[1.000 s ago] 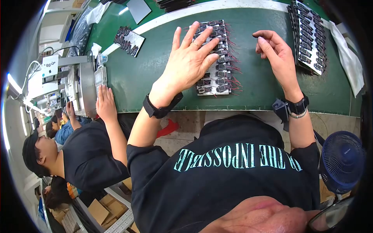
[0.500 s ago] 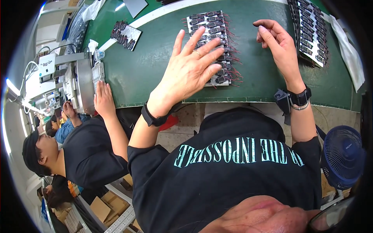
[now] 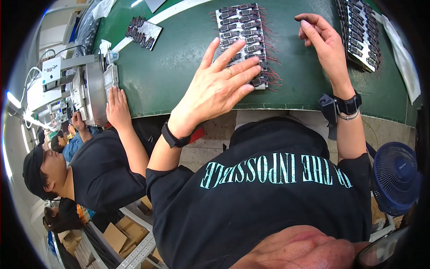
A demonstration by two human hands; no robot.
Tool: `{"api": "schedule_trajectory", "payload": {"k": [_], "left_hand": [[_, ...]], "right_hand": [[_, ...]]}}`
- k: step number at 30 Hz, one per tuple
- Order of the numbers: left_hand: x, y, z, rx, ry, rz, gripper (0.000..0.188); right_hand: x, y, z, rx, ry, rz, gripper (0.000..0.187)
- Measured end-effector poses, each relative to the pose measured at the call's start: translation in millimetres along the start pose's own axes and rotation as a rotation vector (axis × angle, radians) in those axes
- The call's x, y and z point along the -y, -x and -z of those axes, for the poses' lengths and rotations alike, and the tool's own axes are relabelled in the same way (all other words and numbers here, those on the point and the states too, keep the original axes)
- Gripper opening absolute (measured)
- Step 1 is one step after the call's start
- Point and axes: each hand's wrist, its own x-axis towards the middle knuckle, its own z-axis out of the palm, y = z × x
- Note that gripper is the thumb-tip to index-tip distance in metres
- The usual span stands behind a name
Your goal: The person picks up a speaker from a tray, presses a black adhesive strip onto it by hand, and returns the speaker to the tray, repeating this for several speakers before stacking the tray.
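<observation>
A white rectangular board point(image 3: 242, 39) lies on the green table, carrying rows of small black rectangular parts with thin red and black wires sticking out on its right side. Over its near half hovers my left hand point(image 3: 219, 83), fingers spread and palm down, hiding part of the rows; whether it touches them I cannot tell. To the right of the board, my right hand point(image 3: 326, 47) is raised above the table with curled fingers, thumb near the forefinger. Something dark shows at the forefinger's tip, too small to make out.
A similar loaded board point(image 3: 358, 38) lies at the right, beside a white cloth-like strip point(image 3: 401, 54). A smaller board point(image 3: 150, 33) with black parts lies far left. A co-worker's hand point(image 3: 118, 105) rests by a metal machine point(image 3: 95, 89). A blue fan point(image 3: 394, 175) stands lower right.
My left hand has drawn back toward the near end of the board, uncovering more of its far rows. My right hand keeps nearly the same pose. The whole view has shifted slightly.
</observation>
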Motion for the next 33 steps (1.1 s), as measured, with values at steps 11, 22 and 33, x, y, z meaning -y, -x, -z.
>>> {"api": "schedule_trajectory", "payload": {"k": [11, 22, 33], "left_hand": [[-9.2, 13.0, -4.1, 0.004, 0.047, 0.003, 0.037], [-23.7, 22.5, -46.4, -0.349, -0.004, -0.102, 0.033], [-25.1, 32.0, -37.9, -0.464, 0.184, 0.144, 0.041]], "right_hand": [[-3.6, -0.5, 1.1, -0.006, 0.009, 0.000, 0.027], [-1.3, -0.9, 1.9, -0.004, 0.009, -0.009, 0.026], [6.3, -0.1, -1.6, -0.003, -0.033, -0.037, 0.026]]}}
